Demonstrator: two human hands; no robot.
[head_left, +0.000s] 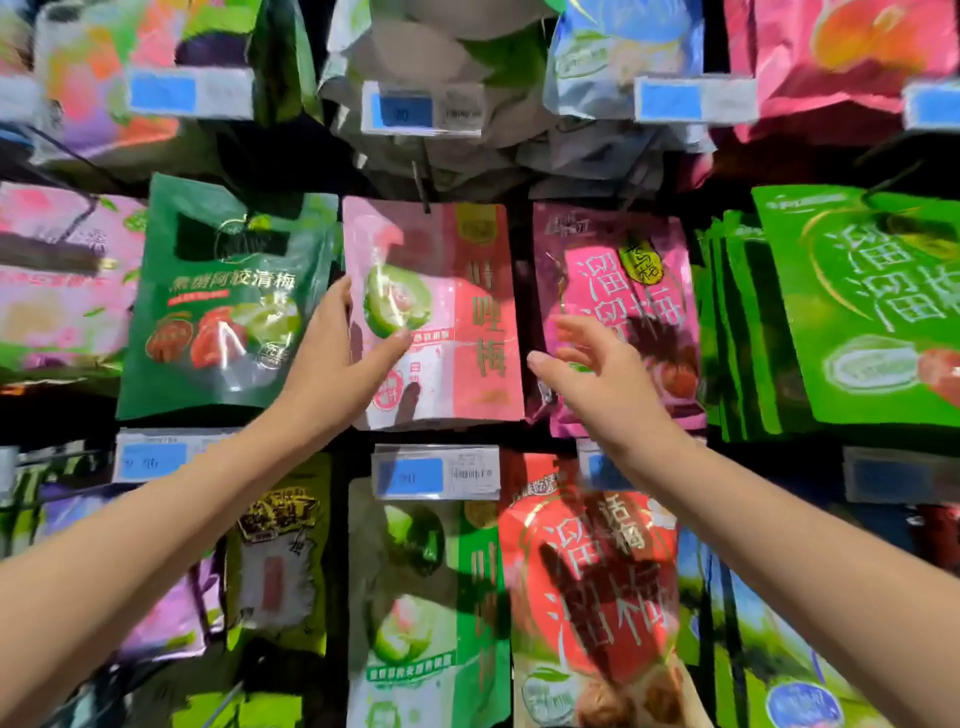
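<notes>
**A grip and a reach**

The left hand (332, 358) pinches the left edge of the glossy pink plastic snack pouch (467, 312), thumb in front. It is probably steadying the pouch on its thin metal peg (422, 189) at 12 o'clock. The right hand (602, 374), fingers spread and empty, hovers at 3 o'clock before a magenta foil pouch (613, 270).

Dark display rack (270, 156) holds hanging snack pouches (223, 301); blue price tags (410, 475) between rows.

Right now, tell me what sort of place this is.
Probably a shop's snack aisle: the left hand grips a pink pouch hanging among rows of bright snack bags, with blue price tags clipped under each row.
</notes>
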